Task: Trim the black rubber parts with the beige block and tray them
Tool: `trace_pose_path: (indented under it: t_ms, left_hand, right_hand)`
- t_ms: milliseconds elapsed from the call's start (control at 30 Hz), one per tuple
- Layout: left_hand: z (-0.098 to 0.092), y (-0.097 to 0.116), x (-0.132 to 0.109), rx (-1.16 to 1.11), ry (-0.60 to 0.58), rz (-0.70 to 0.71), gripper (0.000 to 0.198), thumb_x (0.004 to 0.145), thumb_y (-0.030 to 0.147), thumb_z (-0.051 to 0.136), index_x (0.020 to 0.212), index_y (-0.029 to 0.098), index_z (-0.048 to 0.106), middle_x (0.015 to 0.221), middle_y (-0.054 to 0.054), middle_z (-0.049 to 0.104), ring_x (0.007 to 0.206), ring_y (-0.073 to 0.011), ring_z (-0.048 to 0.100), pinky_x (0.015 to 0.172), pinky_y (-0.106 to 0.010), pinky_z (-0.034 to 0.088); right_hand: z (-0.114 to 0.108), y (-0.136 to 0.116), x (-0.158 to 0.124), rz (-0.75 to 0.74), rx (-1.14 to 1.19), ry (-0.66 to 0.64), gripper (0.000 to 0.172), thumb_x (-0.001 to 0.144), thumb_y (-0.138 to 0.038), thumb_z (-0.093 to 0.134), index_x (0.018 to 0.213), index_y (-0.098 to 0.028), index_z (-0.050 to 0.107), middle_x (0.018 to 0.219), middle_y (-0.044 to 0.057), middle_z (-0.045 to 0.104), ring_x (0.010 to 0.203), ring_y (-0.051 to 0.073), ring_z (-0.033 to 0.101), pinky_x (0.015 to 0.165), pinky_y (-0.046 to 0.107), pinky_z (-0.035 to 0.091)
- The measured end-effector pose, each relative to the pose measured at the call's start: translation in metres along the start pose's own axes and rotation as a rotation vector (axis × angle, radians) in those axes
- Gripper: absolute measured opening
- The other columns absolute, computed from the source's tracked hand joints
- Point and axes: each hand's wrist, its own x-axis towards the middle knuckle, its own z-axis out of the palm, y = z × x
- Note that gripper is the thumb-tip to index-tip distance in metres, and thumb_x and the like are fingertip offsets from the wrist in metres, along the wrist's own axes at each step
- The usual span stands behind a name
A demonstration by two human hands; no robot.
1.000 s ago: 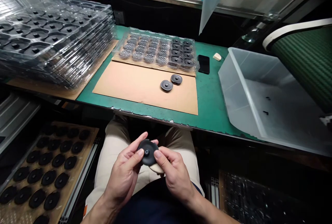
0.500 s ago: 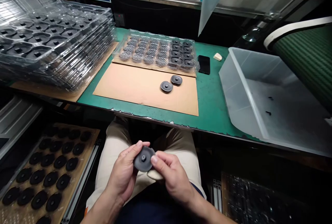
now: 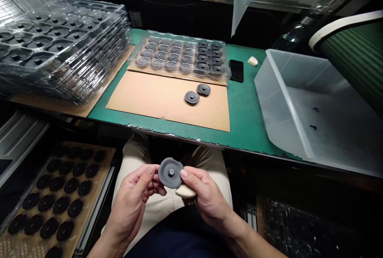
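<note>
Over my lap, a round dark grey plastic disc (image 3: 170, 172) with a short central peg faces up between my two hands. My left hand (image 3: 138, 192) pinches the disc's left edge, its other fingers curled beneath. At the right edge, my right hand (image 3: 206, 192) grips the disc with the thumb on top. Tucked under that thumb is a cream-coloured pad (image 3: 185, 191), just below the disc's rim. On the cardboard sheet (image 3: 155, 98) ahead lie two similar discs, a nearer one (image 3: 192, 97) and a farther one (image 3: 204, 89).
Behind the cardboard, a clear blister tray (image 3: 176, 56) holds discs in its right columns. Stacked filled trays (image 3: 98, 50) stand left. A phone (image 3: 236, 70), a cream block (image 3: 253, 61) and a translucent bin (image 3: 273, 102) are right. Another disc tray (image 3: 60, 186) sits low left.
Both hands have raised the disc slightly and shifted it right. My left hand's grip has moved to the disc's left edge, and more of the cream pad shows.
</note>
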Motion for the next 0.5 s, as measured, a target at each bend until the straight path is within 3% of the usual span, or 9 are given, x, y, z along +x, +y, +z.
trace_pose_path:
  t_ms: [200,367,500]
  left_hand:
    - [0.0002,-0.0038,0.0024,0.169,-0.025,-0.033,0.036,0.093,0.048,0.069,0.08,0.014,0.073,0.073,-0.004,0.066,0.065,-0.0148,0.06,0.067,-0.027,0.049]
    - [0.0009,-0.0083,0.0038,0.174,0.028,-0.01,0.036,0.093,0.049,0.069,0.083,0.015,0.075,0.076,-0.005,0.069,0.067,-0.0156,0.062,0.067,-0.028,0.051]
    - [0.0031,-0.0084,0.001,0.352,0.079,0.095,0.037,0.093,0.052,0.068,0.08,0.017,0.075,0.073,-0.004,0.071,0.069,-0.0165,0.064,0.072,-0.026,0.052]
  right_hand:
    - [-0.0038,0.0024,0.0005,-0.024,-0.035,0.0,0.057,0.1,-0.067,0.062,0.081,-0.013,0.064,0.067,0.002,0.054,0.056,0.011,0.044,0.048,0.019,0.04]
    - [-0.0064,0.0084,0.0022,-0.022,-0.053,0.047,0.061,0.1,-0.072,0.057,0.084,-0.013,0.065,0.069,0.002,0.055,0.058,0.012,0.046,0.049,0.02,0.042]
    - [-0.0075,0.0097,0.0032,-0.048,-0.167,0.008,0.059,0.104,-0.068,0.054,0.085,-0.013,0.064,0.072,0.002,0.056,0.063,0.012,0.046,0.055,0.021,0.041]
